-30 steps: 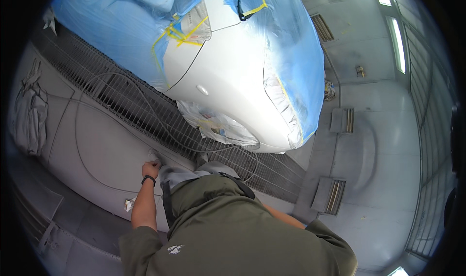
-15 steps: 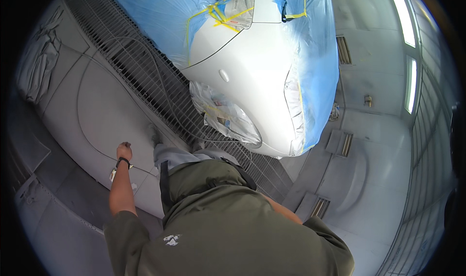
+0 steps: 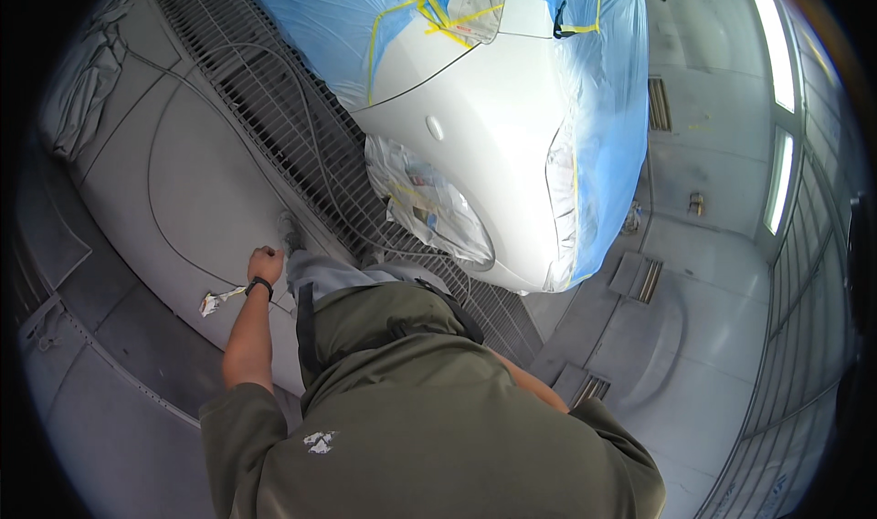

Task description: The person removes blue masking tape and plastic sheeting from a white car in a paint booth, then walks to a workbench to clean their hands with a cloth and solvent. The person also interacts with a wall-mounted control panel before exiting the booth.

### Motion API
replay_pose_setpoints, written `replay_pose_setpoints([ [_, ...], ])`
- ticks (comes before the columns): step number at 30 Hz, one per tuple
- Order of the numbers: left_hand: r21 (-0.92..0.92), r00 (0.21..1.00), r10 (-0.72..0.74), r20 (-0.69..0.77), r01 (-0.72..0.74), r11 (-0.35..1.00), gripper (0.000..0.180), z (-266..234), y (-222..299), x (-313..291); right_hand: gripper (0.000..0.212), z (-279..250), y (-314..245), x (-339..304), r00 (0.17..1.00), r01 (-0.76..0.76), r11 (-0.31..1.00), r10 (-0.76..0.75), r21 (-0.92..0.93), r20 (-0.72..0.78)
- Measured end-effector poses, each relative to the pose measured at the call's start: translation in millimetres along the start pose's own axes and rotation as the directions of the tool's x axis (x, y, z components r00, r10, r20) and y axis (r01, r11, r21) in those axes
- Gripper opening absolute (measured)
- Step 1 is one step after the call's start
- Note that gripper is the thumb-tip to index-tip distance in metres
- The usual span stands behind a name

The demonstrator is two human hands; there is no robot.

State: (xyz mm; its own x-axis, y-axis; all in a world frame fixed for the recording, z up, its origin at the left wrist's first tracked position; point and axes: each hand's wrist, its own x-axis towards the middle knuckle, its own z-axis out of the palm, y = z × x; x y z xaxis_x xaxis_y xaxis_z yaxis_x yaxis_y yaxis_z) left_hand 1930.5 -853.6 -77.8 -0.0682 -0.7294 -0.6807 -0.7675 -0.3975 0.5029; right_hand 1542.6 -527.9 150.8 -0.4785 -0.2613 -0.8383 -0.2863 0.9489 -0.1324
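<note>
My left hand [image 3: 265, 264] hangs beside my left leg with its fingers curled in; nothing shows in it. A dark band [image 3: 260, 285] circles that wrist. On the floor beside the wrist lies a crumpled scrap of masking tape and paper [image 3: 219, 301], apart from the hand. My right forearm [image 3: 528, 380] shows only in part at my right side, and the hand is hidden behind my body. Ahead stands a white car body [image 3: 493, 126], partly wrapped in blue masking film [image 3: 610, 135] edged with yellow tape. Clear plastic sheeting [image 3: 425, 199] covers its wheel opening.
A metal floor grating [image 3: 274, 108] runs beside the car, with a hose [image 3: 306, 108] across it and over the grey floor. Crumpled grey sheeting [image 3: 91, 90] lies at far left. Bright light panels [image 3: 775, 44] line the wall at right.
My left hand has swung inward, closer to my leg, uncovering more of the scrap on the floor. The car has shifted slightly rightward in view. My right forearm remains at my side.
</note>
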Motion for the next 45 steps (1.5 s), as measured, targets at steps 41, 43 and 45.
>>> replay_pose_setpoints([
  [41, 0.158, 0.995, 0.087, -0.043, -0.08, 0.984, 0.02, -16.7, 0.9, 23.0, 0.037, 39.2, 24.7, -3.8, 0.997, -0.078, 0.982, 0.078, 0.171, 0.004],
  [43, 0.158, 0.985, 0.167, -0.041, -0.159, 0.975, 0.019, -15.0, 15.1, 23.7, 0.037, 40.9, 29.9, 1.1, 0.997, -0.08, 0.978, 0.08, 0.195, 0.005],
  [45, 0.133, 0.969, 0.245, -0.042, -0.237, 0.962, 0.018, -10.2, 32.7, 24.6, 0.037, 42.9, 38.2, 7.1, 0.997, -0.079, 0.972, 0.079, 0.221, 0.01],
])
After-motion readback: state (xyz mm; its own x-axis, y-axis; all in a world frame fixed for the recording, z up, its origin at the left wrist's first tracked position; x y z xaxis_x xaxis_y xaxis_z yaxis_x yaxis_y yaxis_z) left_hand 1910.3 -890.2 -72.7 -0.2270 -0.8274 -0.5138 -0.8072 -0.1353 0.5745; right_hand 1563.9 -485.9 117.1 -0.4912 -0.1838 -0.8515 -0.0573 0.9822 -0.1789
